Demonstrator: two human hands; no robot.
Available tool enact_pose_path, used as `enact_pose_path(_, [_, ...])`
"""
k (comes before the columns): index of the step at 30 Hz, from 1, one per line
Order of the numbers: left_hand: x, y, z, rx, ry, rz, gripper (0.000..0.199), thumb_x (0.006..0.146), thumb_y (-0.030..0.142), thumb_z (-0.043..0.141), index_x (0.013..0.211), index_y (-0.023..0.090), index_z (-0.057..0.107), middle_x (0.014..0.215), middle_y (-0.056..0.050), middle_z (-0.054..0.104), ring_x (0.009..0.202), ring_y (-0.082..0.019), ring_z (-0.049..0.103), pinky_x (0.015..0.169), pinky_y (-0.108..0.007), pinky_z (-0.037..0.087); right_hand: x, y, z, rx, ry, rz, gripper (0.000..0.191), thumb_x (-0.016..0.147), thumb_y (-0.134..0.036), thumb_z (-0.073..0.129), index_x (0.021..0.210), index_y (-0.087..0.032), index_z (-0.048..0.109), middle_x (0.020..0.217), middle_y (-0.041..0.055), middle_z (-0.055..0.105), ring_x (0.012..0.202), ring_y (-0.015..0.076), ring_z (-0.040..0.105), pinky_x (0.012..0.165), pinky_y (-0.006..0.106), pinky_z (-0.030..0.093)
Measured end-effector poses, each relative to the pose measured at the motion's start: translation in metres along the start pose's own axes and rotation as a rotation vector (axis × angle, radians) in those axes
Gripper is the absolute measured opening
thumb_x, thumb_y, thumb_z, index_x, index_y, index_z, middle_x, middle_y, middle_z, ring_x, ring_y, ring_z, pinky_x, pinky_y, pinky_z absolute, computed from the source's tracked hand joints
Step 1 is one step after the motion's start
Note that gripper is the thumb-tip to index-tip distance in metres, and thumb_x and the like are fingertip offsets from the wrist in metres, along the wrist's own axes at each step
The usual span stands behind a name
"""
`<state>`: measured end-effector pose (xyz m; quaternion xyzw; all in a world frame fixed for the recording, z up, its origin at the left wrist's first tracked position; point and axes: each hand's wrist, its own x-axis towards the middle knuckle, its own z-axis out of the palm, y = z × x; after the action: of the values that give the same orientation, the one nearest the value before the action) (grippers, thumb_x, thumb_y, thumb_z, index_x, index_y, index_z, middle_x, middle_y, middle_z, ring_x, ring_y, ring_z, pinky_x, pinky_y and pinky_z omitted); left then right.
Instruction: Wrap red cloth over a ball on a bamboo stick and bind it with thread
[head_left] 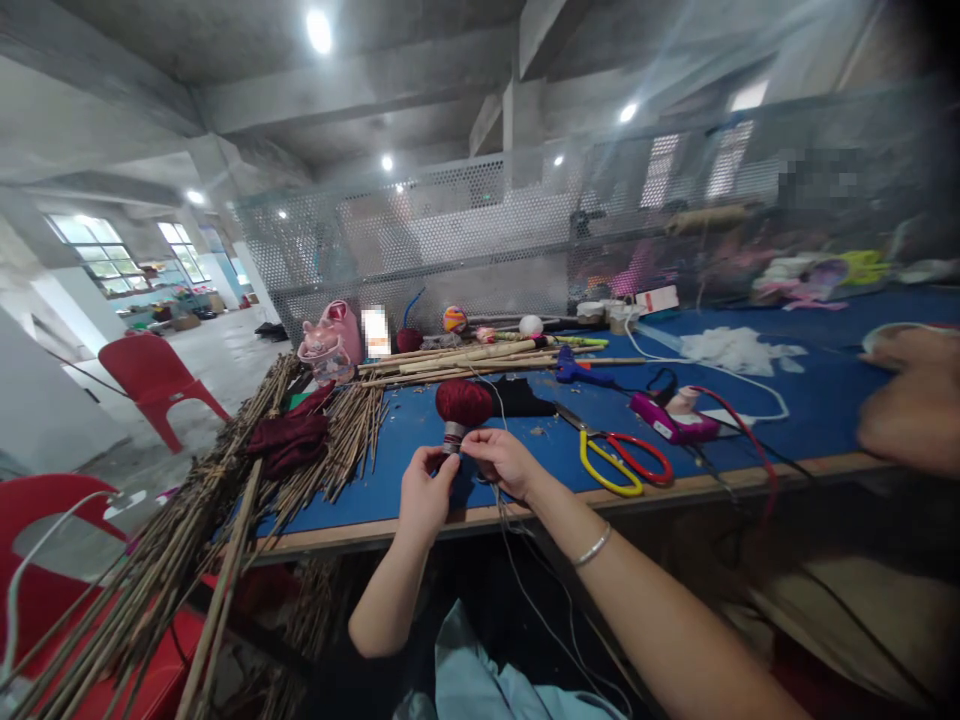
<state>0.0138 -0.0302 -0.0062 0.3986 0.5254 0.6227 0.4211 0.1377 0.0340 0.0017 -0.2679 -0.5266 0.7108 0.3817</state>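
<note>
A dark red fabric ball (463,402) with a grey wrapped neck (454,431) stands upright above the blue table (352,505) near its front edge. My left hand (428,490) is closed round the lower end of that neck. On the neck's right side, my right hand (501,460) pinches the thin grey cord (517,570). Part of the cord hangs in loose strands over the table edge toward my lap. Behind the ball lies a black cloth (521,397). Open scissors (619,460) with yellow and red handles rest to the right.
Bundled sticks (202,510) and maroon cloth (289,440) lie left. Pale rods (465,360) cross the table behind. A blue glue gun (581,370), purple device (675,418), cables and white scraps (739,352) are right. Another person's blurred arm (911,420) is far right. Red chairs (154,375) stand left.
</note>
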Motion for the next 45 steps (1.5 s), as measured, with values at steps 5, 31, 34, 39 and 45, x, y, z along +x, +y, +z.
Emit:
enact_pose_path(5, [-0.001,0.005,0.002,-0.044,-0.034,-0.046,0.040,0.061,0.042,0.070,0.084,0.017,0.051,0.062,0.006,0.052,0.039,-0.002,0.036,0.037,-0.015,0.024,0.001,0.000,0.000,-0.023,0.008,-0.019,0.026,0.063,-0.036,0.069,0.069,-0.016,0.053,0.038,-0.0122,0.030,0.031,0.0023,0.017,0.032,0.019,0.009])
enact_pose_path(31, [-0.011,0.001,0.006,0.236,0.075,0.328,0.027,0.066,0.031,0.068,0.087,0.017,0.059,0.077,-0.003,0.063,0.069,-0.014,0.056,0.067,-0.025,0.042,0.001,0.000,0.006,-0.053,-0.037,-0.016,0.033,0.063,-0.040,0.070,0.079,-0.015,0.053,0.039,-0.0109,0.033,0.031,0.0027,0.019,0.035,0.022,0.007])
enact_pose_path(34, [-0.006,0.000,0.004,0.168,0.064,0.306,0.023,0.068,0.031,0.066,0.084,0.016,0.059,0.076,-0.003,0.064,0.070,-0.015,0.056,0.069,-0.026,0.041,0.000,0.001,0.007,-0.054,-0.044,-0.042,0.034,0.064,-0.039,0.070,0.082,-0.015,0.055,0.039,-0.0112,0.032,0.032,0.0025,0.018,0.035,0.021,0.007])
enact_pose_path(39, [-0.002,-0.004,0.002,0.124,0.065,0.289,0.024,0.067,0.031,0.067,0.084,0.016,0.059,0.074,-0.003,0.064,0.069,-0.015,0.055,0.067,-0.025,0.041,0.000,0.002,0.007,-0.021,-0.012,-0.039,0.034,0.061,-0.037,0.071,0.082,-0.015,0.056,0.039,-0.0116,0.033,0.031,0.0024,0.017,0.035,0.021,0.006])
enact_pose_path(45, [-0.002,-0.004,0.001,0.128,0.053,0.293,0.028,0.069,0.027,0.065,0.093,0.016,0.057,0.078,-0.003,0.065,0.071,-0.014,0.056,0.069,-0.025,0.041,0.001,0.006,0.004,-0.011,0.060,-0.066,0.034,0.058,-0.038,0.072,0.064,-0.018,0.045,0.034,-0.0130,0.029,0.030,0.0024,0.016,0.034,0.020,0.007])
